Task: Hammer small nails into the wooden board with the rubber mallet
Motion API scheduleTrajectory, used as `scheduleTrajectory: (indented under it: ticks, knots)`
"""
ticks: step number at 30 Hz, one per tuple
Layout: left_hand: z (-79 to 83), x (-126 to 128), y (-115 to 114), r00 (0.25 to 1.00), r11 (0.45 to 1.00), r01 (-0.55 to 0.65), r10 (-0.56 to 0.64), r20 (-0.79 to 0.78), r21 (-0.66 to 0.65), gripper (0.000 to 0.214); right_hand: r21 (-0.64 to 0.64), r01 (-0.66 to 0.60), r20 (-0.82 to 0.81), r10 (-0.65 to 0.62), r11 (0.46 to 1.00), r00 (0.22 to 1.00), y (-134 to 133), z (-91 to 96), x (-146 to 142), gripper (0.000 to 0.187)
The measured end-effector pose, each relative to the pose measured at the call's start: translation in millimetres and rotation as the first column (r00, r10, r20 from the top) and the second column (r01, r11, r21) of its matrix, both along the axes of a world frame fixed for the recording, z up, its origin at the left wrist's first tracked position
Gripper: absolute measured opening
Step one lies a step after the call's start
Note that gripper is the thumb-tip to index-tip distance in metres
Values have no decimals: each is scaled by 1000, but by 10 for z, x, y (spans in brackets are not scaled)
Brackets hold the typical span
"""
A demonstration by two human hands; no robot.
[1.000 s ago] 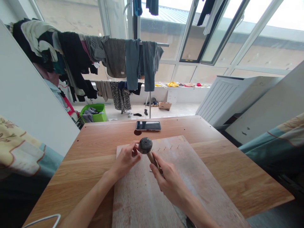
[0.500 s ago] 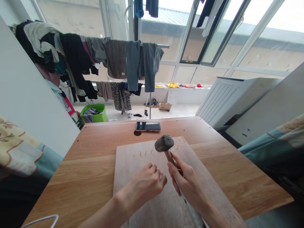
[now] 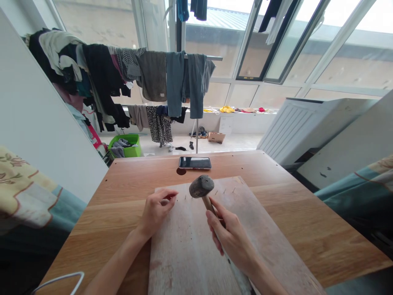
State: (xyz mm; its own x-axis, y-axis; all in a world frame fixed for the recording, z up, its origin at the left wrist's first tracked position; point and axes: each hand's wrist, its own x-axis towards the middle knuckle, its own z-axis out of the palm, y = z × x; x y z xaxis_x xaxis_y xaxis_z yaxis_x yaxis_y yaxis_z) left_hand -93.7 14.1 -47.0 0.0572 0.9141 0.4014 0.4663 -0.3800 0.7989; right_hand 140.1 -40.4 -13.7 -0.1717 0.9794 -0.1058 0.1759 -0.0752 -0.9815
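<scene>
My right hand (image 3: 230, 231) grips the wooden handle of a mallet (image 3: 202, 186), whose dark, stubby head is raised over the board. Thumb and fingers of my left hand (image 3: 156, 211) are pinched together at the board's upper left edge; whatever they may hold is too small to make out. Several thin nails (image 3: 185, 197) stand in a row across the far part of the wooden board (image 3: 184, 258), just right of my left fingertips. The mallet head hides part of this row.
The board lies on a wood-grain table (image 3: 116, 221). A phone (image 3: 195, 163) rests beyond it, beside a round hole (image 3: 181, 171). A white cable (image 3: 61, 278) curves at the lower left. Behind the table are a laundry rack (image 3: 211, 58) and a green basket (image 3: 133, 151).
My left hand has moved left and away from me, from mid-board to the left end of the nail row. The mallet in my right hand has shifted slightly left.
</scene>
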Motion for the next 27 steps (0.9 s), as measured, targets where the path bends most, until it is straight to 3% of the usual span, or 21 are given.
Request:
scheduleTrajectory:
  ticks: [7,15,27]
  knots:
    - [-24,28,17,998,999,1,1,57,-39,15,23,-55,14,54,998,998,60,82,-189,50]
    - [-69,38,10,998,997,55,-56,-26,-53,15,31,-94,49,93,995,994,86,76,-264,51]
    - [-91,48,10,999,999,4,-3,33,-54,15,61,-100,122,92,993,988,76,47,-293,44]
